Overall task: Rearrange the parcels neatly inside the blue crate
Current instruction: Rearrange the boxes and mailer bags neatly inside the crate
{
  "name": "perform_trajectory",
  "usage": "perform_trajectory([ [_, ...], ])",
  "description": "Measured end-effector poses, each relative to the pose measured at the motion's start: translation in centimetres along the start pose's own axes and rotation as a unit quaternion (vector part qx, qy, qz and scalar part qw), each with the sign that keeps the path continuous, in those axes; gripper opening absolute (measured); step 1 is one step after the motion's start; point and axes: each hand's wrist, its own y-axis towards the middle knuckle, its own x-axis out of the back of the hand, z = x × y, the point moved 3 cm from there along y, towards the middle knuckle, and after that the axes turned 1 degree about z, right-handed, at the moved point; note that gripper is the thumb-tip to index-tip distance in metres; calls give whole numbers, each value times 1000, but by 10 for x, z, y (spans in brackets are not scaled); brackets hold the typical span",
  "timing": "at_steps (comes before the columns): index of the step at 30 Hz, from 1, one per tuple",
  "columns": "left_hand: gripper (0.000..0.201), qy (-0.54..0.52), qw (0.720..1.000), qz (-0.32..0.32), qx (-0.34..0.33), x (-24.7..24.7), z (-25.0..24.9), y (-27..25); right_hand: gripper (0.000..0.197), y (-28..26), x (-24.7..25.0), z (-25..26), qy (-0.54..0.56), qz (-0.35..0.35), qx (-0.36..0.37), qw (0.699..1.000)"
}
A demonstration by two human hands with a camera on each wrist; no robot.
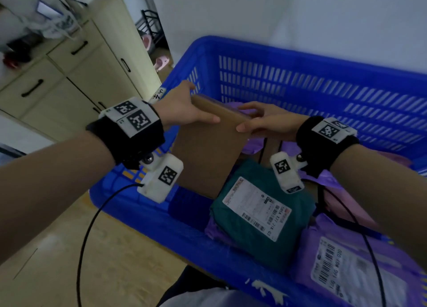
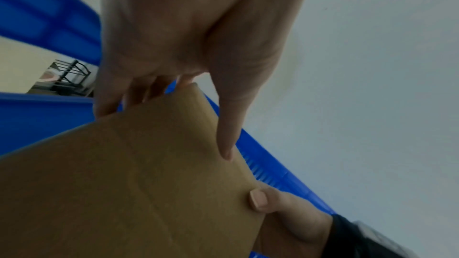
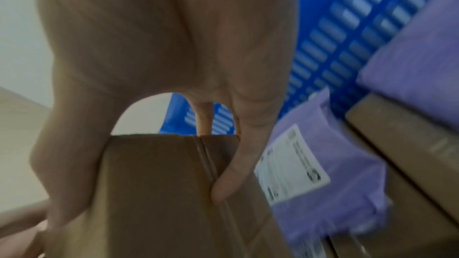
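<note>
A flat brown cardboard box point(image 1: 208, 149) stands tilted on edge at the left end of the blue crate point(image 1: 323, 59). My left hand point(image 1: 182, 108) grips its top left corner, thumb on the near face. My right hand point(image 1: 265, 119) grips the top right corner, thumb in front and fingers behind. In the left wrist view the box point(image 2: 124, 183) fills the lower half under my left hand point(image 2: 198, 85). In the right wrist view my right hand point(image 3: 174, 125) straddles the box edge point(image 3: 161, 183). A teal parcel point(image 1: 261, 216) with a white label lies below the box.
Purple mailer bags point(image 1: 358, 267) with labels fill the crate's right side, one also in the right wrist view point(image 3: 323, 164) beside another brown box point(image 3: 397, 154). A cream cabinet point(image 1: 69, 76) stands at the left. White wall behind the crate. Wrist camera cables hang over the parcels.
</note>
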Motion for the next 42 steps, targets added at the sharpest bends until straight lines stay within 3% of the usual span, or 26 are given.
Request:
perform_trajectory([
  [3,90,-47,999,1,-25,8,-16,-9,73,-20,15,4,38,-19,23,999],
  [6,56,-146,988,49,-11,14,-31,-15,85,-42,25,12,66,-45,50,996],
  [10,60,-209,975,77,-7,23,-40,-9,73,-69,39,31,100,-113,95,984],
  [13,53,-190,978,79,-23,31,-42,-4,84,-89,48,45,28,-179,129,975],
  [15,48,-170,982,80,-26,35,-40,-2,99,-99,51,52,-104,-232,135,958],
  [17,52,-187,977,105,-8,35,-37,0,112,-106,49,55,-195,-251,132,939],
  [20,56,-271,946,175,43,31,-29,3,111,-112,38,58,-243,-253,152,924],
  [24,81,-315,908,256,99,23,-15,7,113,-116,19,59,-285,-244,217,901],
  [28,94,-387,869,293,99,15,-7,8,112,-123,1,57,-354,-240,296,854],
  [31,87,-400,866,289,84,11,-4,9,110,-126,-4,52,-372,-235,331,835],
  [33,68,-405,872,267,66,9,-3,9,112,-125,-2,46,-335,-206,320,862],
  [36,37,-393,892,218,44,9,-2,5,112,-119,3,36,-162,-152,221,950],
  [38,44,-367,908,197,48,11,0,0,95,-110,10,28,-70,-171,156,970],
  [40,65,-333,923,188,48,13,4,-1,70,-98,18,23,30,-194,127,972],
  [42,80,-306,930,198,48,12,7,-2,60,-84,25,20,114,-191,96,970],
])
